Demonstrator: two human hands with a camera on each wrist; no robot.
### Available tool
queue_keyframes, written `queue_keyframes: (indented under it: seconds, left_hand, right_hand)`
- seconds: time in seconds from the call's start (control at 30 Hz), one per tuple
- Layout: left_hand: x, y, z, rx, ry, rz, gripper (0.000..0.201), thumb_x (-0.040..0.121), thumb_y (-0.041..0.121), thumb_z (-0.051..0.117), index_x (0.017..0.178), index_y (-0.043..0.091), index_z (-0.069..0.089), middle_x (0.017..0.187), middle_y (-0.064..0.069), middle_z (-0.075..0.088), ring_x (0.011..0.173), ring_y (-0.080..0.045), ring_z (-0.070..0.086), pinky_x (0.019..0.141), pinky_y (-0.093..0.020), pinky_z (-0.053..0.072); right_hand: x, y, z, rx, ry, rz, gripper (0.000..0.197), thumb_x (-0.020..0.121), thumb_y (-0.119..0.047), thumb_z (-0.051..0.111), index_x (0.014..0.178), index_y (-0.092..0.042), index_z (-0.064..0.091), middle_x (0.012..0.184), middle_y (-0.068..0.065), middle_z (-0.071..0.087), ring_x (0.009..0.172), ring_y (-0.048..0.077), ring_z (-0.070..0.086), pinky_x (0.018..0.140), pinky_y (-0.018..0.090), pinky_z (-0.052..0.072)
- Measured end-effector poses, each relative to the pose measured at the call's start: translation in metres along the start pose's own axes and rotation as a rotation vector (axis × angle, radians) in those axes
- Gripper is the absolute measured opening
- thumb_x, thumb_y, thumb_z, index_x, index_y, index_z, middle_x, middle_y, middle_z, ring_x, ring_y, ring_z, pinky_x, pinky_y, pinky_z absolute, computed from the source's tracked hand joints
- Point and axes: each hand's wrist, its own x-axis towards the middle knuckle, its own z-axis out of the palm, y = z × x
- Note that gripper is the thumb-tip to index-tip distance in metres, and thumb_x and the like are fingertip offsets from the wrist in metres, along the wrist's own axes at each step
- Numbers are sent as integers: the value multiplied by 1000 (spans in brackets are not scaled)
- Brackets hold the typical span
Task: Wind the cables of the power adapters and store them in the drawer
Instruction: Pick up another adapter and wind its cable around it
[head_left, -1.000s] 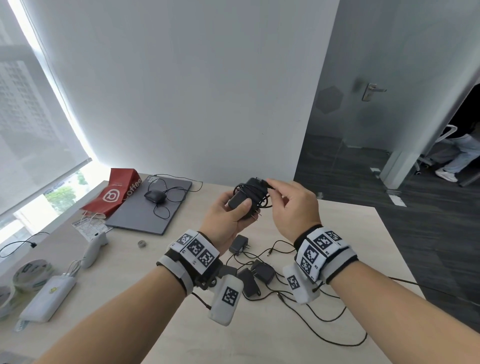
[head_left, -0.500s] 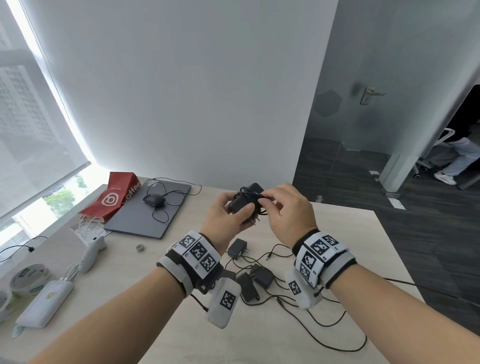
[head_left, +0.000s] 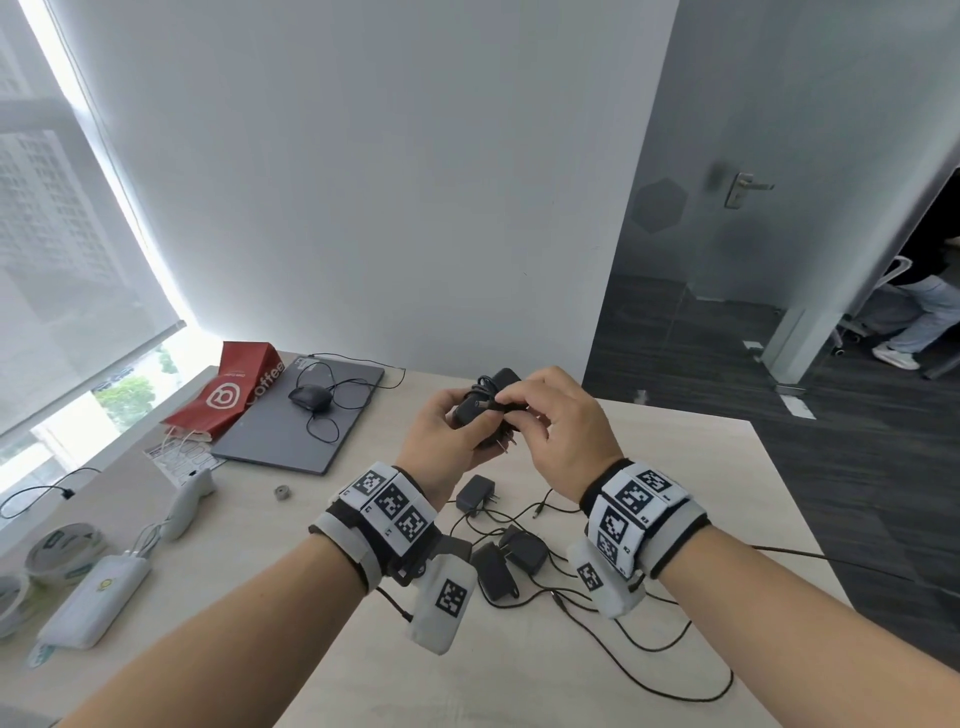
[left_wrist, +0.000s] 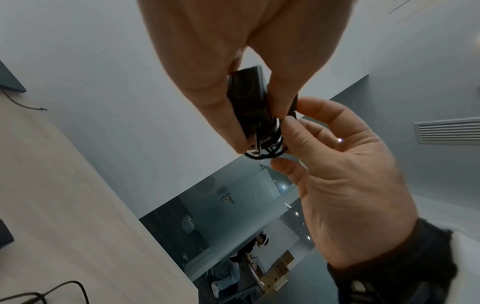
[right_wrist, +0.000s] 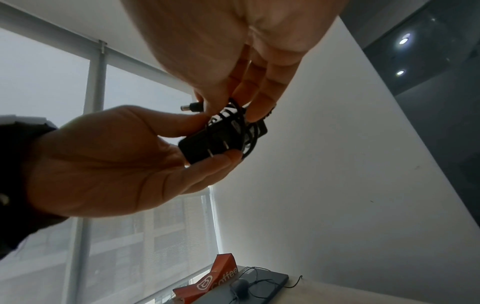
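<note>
head | left hand (head_left: 441, 431) grips wound power adapter (head_left: 480, 410) | right hand (head_left: 561, 426) pinches its cable end (right_wrist: 192, 107)

A closed grey laptop (head_left: 301, 421) lies on the pale wooden table (head_left: 519, 665) with a black wired mouse (head_left: 309, 398) on its lid. A red coffee bag (head_left: 228, 389) lies beside it. Nearer are a white power bank (head_left: 96, 600), tape rolls (head_left: 65, 545) and a small metal ring (head_left: 282, 492).

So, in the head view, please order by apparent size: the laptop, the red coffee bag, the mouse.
1. laptop
2. red coffee bag
3. mouse

They lie close together, so camera distance hardly affects this order.
</note>
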Motion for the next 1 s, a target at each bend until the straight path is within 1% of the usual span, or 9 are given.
queue_keyframes:
  seconds: [0.2,0.3,0.4,0.47,0.6,0.73,0.83,0.9,1.0]
  left_hand:
    - [-3,-5,-2,-4,20,-19,23,89,-1,60,111,1,52,97,-17,62,80,-27,68,79,-41,59]
    - [-5,-7,-3,24,21,-37,16,89,-1,60,103,5,54,95,-17,63,75,-25,68,73,-37,60]
    - [-4,-9,-7,44,30,-35,19,86,2,65,101,8,54,94,-16,64,75,-25,68,70,-34,60]
    - [-4,-10,-10,70,51,-30,23,84,5,69,101,9,55,91,-12,65,78,-25,67,77,-38,59]
    - [-1,-18,-22,338,114,45,35,82,10,71,112,8,53,86,-10,65,73,-27,67,81,-48,57]
    - [-2,-29,-32,658,82,144,46,70,33,66,113,24,53,91,-4,68,76,-26,70,75,-47,59]
    - [-7,-44,-40,674,53,107,58,67,42,68,121,37,46,98,-5,68,84,-24,70,79,-45,58]
    - [-16,-55,-47,575,57,28,63,69,34,74,124,30,42,98,-13,69,84,-29,71,80,-47,58]
    - [-34,-74,-58,361,84,-75,45,82,5,71,118,4,44,96,-22,68,83,-32,70,79,-44,59]
  right_hand:
    - [-3,-3,3,-137,-81,-80,33,83,-7,60,109,-26,70,93,-2,57,84,19,55,69,34,53]
    - [-4,-5,4,-125,-89,-59,25,82,-4,62,97,-23,71,95,-4,56,87,18,54,71,34,51]
    - [-6,-9,4,-46,-121,11,18,80,-5,66,88,-20,68,97,-9,53,95,13,52,80,25,47]
    - [-8,-13,6,4,-141,39,12,78,-9,70,85,-19,68,98,-13,53,97,13,51,83,18,42]
    - [-9,-14,7,51,-154,40,10,77,-11,70,82,-19,66,89,-10,60,93,15,52,83,24,41]
    - [-14,-13,16,39,-207,54,10,76,-11,71,81,-18,66,83,-8,61,88,15,51,80,26,41]
    - [-17,-11,25,41,-197,114,9,78,-11,70,85,-16,67,86,-4,63,89,18,54,80,31,45]
    - [-19,-8,31,46,-232,163,13,81,-16,70,93,-18,67,90,-5,64,92,17,55,82,33,47]
    - [-28,-2,45,53,-327,248,31,81,-30,72,110,-24,64,101,-7,61,95,13,55,84,29,47]
